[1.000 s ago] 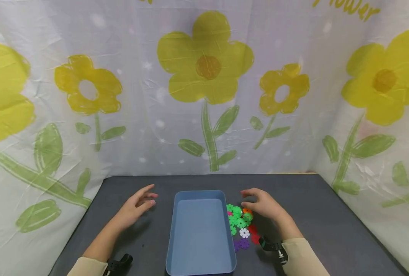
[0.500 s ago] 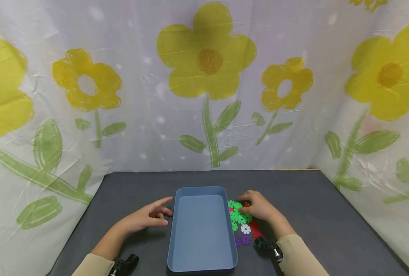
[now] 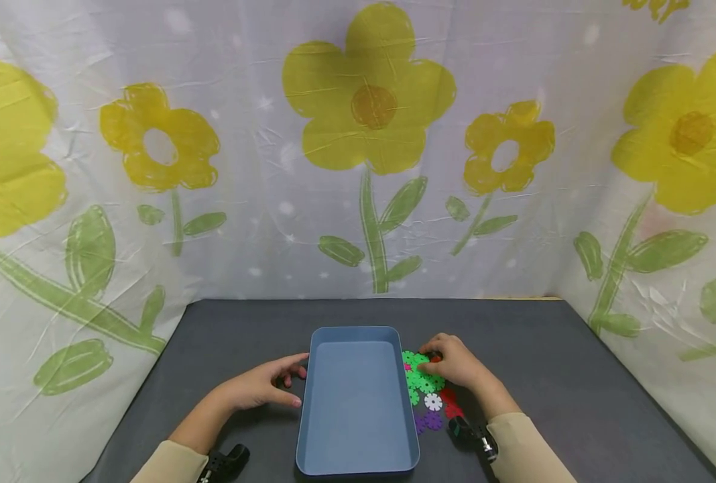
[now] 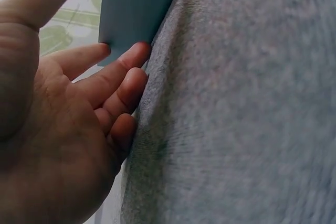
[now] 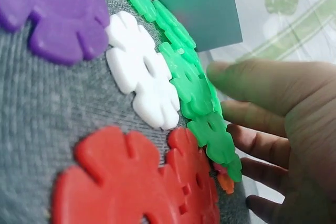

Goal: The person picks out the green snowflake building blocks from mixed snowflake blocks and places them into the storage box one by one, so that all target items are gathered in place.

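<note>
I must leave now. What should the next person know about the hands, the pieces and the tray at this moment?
Left hand: open, fingers resting against the left wall of the blue tray; it holds nothing.
Right hand: fingers curled on the flower pieces, with an orange piece at its fingertips; whether it is pinched is unclear.
Pieces: green, white, red and purple ones lie in a pile on the grey table, right of the tray.
Done: no piece is in the tray.
Left: the whole pile.
</note>
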Action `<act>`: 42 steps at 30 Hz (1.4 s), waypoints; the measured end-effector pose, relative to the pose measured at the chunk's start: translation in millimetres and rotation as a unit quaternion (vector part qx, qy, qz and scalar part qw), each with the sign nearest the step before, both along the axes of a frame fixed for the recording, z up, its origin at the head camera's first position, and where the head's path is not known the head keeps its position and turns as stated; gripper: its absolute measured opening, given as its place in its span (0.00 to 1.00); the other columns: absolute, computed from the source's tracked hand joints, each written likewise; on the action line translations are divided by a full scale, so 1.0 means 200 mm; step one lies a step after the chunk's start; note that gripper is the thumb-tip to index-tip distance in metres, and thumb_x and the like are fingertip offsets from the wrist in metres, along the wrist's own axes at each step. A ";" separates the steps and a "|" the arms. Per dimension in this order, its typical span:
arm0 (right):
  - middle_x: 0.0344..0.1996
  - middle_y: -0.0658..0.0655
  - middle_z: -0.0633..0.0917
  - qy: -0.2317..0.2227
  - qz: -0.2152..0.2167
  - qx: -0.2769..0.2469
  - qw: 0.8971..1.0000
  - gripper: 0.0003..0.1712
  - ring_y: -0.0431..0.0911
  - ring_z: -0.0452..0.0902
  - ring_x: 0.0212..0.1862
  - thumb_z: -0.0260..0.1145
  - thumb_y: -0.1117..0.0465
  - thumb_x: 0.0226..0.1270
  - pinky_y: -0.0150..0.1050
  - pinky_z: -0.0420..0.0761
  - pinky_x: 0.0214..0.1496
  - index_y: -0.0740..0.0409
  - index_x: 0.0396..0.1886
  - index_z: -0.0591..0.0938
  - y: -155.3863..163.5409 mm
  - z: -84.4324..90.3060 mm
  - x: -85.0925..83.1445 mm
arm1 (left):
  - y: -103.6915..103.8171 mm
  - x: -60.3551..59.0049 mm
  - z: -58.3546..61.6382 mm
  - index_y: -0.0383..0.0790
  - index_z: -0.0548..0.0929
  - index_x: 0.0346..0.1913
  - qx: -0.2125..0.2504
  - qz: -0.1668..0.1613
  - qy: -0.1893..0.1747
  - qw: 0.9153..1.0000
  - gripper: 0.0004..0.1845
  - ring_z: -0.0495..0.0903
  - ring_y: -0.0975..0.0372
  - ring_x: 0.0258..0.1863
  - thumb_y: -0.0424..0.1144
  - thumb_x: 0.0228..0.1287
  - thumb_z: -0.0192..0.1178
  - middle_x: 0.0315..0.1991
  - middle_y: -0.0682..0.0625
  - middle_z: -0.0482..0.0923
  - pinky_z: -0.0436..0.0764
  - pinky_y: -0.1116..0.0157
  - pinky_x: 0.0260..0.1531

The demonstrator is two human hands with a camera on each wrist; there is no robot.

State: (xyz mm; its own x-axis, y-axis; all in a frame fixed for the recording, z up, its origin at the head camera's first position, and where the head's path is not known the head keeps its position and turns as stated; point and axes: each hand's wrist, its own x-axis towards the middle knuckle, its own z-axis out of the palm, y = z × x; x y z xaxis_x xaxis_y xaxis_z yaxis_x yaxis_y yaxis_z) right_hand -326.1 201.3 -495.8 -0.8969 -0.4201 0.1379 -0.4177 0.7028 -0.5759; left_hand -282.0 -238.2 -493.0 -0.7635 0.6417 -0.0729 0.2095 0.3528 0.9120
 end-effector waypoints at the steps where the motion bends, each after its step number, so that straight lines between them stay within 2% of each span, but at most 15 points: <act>1: 0.47 0.54 0.81 0.001 0.000 0.001 1.000 0.17 0.58 0.74 0.55 0.76 0.56 0.65 0.53 0.77 0.52 0.59 0.49 0.90 0.00 0.00 0.00 | 0.00 0.00 0.00 0.33 0.49 0.82 -0.001 0.001 0.004 1.000 0.53 0.67 0.52 0.45 0.39 0.65 0.73 0.62 0.39 0.72 0.69 0.59 0.44; 5: 0.45 0.54 0.81 0.007 -0.002 0.003 1.000 0.17 0.57 0.75 0.52 0.76 0.56 0.66 0.52 0.78 0.50 0.60 0.50 0.89 0.00 0.00 0.00 | 0.01 0.00 -0.01 0.38 0.45 0.84 -0.010 0.002 0.013 1.000 0.56 0.67 0.51 0.46 0.39 0.64 0.74 0.61 0.39 0.71 0.67 0.57 0.46; 8: 0.44 0.54 0.81 0.007 -0.010 0.000 1.000 0.17 0.55 0.76 0.49 0.76 0.57 0.65 0.50 0.78 0.47 0.60 0.50 0.90 0.01 0.01 0.00 | 0.01 0.00 -0.01 0.41 0.46 0.84 -0.013 -0.001 0.013 1.000 0.56 0.67 0.50 0.48 0.40 0.63 0.75 0.62 0.39 0.70 0.68 0.56 0.47; 16: 0.40 0.52 0.81 0.004 -0.041 -0.004 0.999 0.13 0.50 0.77 0.44 0.78 0.58 0.62 0.48 0.79 0.45 0.58 0.45 0.91 0.01 0.01 0.00 | 0.03 0.00 0.00 0.40 0.45 0.84 -0.013 -0.009 0.008 1.000 0.54 0.66 0.49 0.49 0.42 0.67 0.72 0.63 0.39 0.67 0.68 0.54 0.48; 25: 0.37 0.48 0.81 0.007 -0.058 -0.013 0.998 0.08 0.48 0.74 0.43 0.78 0.60 0.57 0.45 0.77 0.44 0.54 0.35 0.89 0.00 -0.02 -0.01 | 0.04 0.02 0.01 0.41 0.46 0.84 -0.070 0.017 0.046 0.996 0.56 0.66 0.52 0.48 0.50 0.65 0.72 0.61 0.43 0.67 0.68 0.55 0.47; 32: 0.38 0.52 0.81 0.004 -0.042 -0.017 0.999 0.15 0.48 0.75 0.41 0.78 0.59 0.59 0.46 0.77 0.43 0.58 0.46 0.91 0.00 -0.02 -0.01 | 0.06 0.03 0.04 0.40 0.47 0.84 -0.080 0.019 0.052 0.995 0.54 0.67 0.53 0.47 0.49 0.67 0.71 0.61 0.42 0.67 0.68 0.55 0.47; 36: 0.38 0.52 0.82 -0.011 -0.038 -0.034 0.999 0.12 0.48 0.76 0.41 0.79 0.59 0.60 0.45 0.78 0.42 0.57 0.42 0.92 0.01 -0.01 0.00 | 0.06 0.03 0.04 0.40 0.46 0.84 -0.086 0.018 0.057 0.995 0.53 0.67 0.53 0.45 0.50 0.69 0.69 0.61 0.42 0.67 0.67 0.56 0.45; 42: 0.37 0.50 0.81 -0.004 -0.040 -0.027 0.999 0.11 0.45 0.76 0.40 0.79 0.58 0.57 0.44 0.79 0.42 0.56 0.38 0.90 0.00 -0.02 0.00 | 0.06 0.02 0.02 0.41 0.45 0.84 -0.093 0.011 0.060 0.994 0.50 0.66 0.55 0.41 0.51 0.73 0.64 0.61 0.43 0.66 0.67 0.59 0.41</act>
State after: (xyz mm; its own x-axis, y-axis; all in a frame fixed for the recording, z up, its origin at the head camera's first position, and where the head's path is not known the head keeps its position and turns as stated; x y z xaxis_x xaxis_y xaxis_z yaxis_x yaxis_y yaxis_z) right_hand -326.2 200.9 -499.1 -0.9282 -0.3397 0.1518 -0.3575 0.7015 -0.6165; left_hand -277.9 -225.9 -488.5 -0.7880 0.6082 -0.0959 0.3027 0.5184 0.7998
